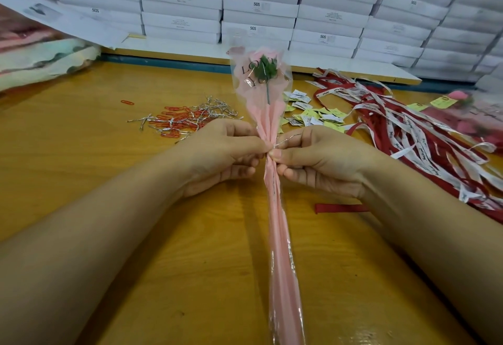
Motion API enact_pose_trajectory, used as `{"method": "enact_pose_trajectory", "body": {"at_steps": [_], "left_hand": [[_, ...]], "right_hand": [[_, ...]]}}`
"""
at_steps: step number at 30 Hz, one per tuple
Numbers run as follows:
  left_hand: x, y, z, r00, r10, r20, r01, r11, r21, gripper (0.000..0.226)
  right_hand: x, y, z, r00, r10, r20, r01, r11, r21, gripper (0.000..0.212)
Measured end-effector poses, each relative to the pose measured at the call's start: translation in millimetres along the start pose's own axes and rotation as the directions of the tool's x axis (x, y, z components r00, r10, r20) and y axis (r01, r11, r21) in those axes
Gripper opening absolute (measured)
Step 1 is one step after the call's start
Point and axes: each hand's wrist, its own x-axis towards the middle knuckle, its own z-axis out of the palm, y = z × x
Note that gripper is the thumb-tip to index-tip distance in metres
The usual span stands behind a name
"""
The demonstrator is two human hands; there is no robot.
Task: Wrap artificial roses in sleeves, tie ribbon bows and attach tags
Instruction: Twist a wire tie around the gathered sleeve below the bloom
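Right at the middle, the thumb and forefinger of the left hand (226, 154) pinch the gathered neck of the sleeve (280, 236). The other fingers are curled loosely under the palm. The right hand (321, 162) meets it from the other side. Its thumb and forefinger are closed on a silver twist tie (287, 140) wound round that same neck, and one free end of the wire sticks up and to the right over the knuckles. The thumb tips of the two hands almost touch. Whether the left fingers also grip the wire cannot be told.

The sleeve is clear plastic with pink paper inside. It runs from the near edge of the view up between the hands, then flares wide beyond them. The rose (265, 68) sits in the flared far end with its green leaves and thin stem showing through the plastic, and dark lettering is printed on the plastic there.

Both forearms lie low over the wooden table (190, 263). Left of the hands and farther off is a heap of red paper clips (177, 124) mixed with more silver ties (215, 105). To the right lie small tags (313, 116), white and yellow. Beyond them is a tangle of red and white ribbons (408, 127). A short red strip (340, 208) lies near the right wrist. White boxes (261, 4) are stacked along the far side.
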Motion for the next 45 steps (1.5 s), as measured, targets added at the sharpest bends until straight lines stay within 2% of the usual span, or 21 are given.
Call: {"method": "enact_pose_trajectory", "body": {"at_steps": [1, 3, 7, 10, 16, 21, 25, 27, 32, 36, 40, 45], "left_hand": [[-0.1, 0.7, 0.1, 1.0, 0.001, -0.011, -0.001, 1.0, 0.024, 0.003], [-0.2, 1.8, 0.0, 1.0, 0.003, -0.012, -0.002, 0.998, 0.059, 0.014], [-0.7, 6.2, -2.0, 0.998, -0.037, 0.053, 0.038, 0.999, -0.004, 0.027], [-1.1, 6.6, -3.8, 0.996, -0.061, 0.061, 0.06, 0.998, 0.008, 0.019], [-1.3, 3.2, 1.5, 0.998, -0.048, 0.041, 0.049, 0.999, -0.022, 0.016], [-1.2, 4.2, -0.5, 0.997, -0.061, 0.056, 0.062, 0.998, -0.014, 0.006], [-0.5, 6.6, -1.2, 0.992, -0.09, 0.091, 0.096, 0.994, -0.057, 0.014], [-0.5, 6.7, 0.2, 0.992, -0.099, 0.083, 0.106, 0.991, -0.079, 0.004], [-0.2, 4.2, 2.4, 0.992, -0.112, 0.063, 0.119, 0.985, -0.127, 0.003], [-0.6, 4.0, 2.5, 0.991, -0.12, 0.054, 0.125, 0.988, -0.094, 0.002], [-1.1, 4.5, 2.6, 0.993, -0.114, 0.038, 0.115, 0.993, -0.033, 0.036], [-0.3, 4.2, 4.6, 0.994, -0.106, -0.003, 0.105, 0.99, -0.096, 0.033]], "right_hand": [[0.1, -0.1, 0.5, 1.0, 0.0, 0.003, 0.0, 1.0, 0.002, 0.017], [0.2, -0.1, 0.6, 1.0, -0.004, 0.001, 0.003, 1.0, 0.004, 0.018], [-1.3, -0.3, -1.8, 1.0, 0.007, 0.012, -0.007, 1.0, 0.03, 0.016], [-1.1, -0.8, -2.3, 0.999, 0.045, 0.023, -0.046, 0.998, 0.053, 0.023], [-0.7, -1.8, -0.9, 0.999, 0.044, -0.01, -0.043, 0.996, 0.072, 0.025], [-1.7, -1.6, -0.5, 0.999, 0.045, -0.016, -0.043, 0.996, 0.077, 0.024], [-2.9, -2.9, -1.3, 0.999, 0.047, -0.004, -0.047, 0.996, 0.071, 0.029], [-2.6, -2.9, -1.5, 0.998, 0.055, -0.002, -0.055, 0.996, 0.064, 0.03], [-1.8, -1.1, 0.4, 0.999, 0.045, -0.005, -0.045, 0.998, 0.039, 0.024], [-2.3, -0.6, 0.7, 0.999, 0.045, -0.008, -0.044, 0.998, 0.044, 0.019], [-3.5, -0.3, 0.6, 0.999, 0.042, 0.02, -0.043, 0.998, 0.048, 0.023], [-6.0, -3.8, -4.2, 0.999, 0.019, 0.042, -0.023, 0.995, 0.1, 0.02]]}}
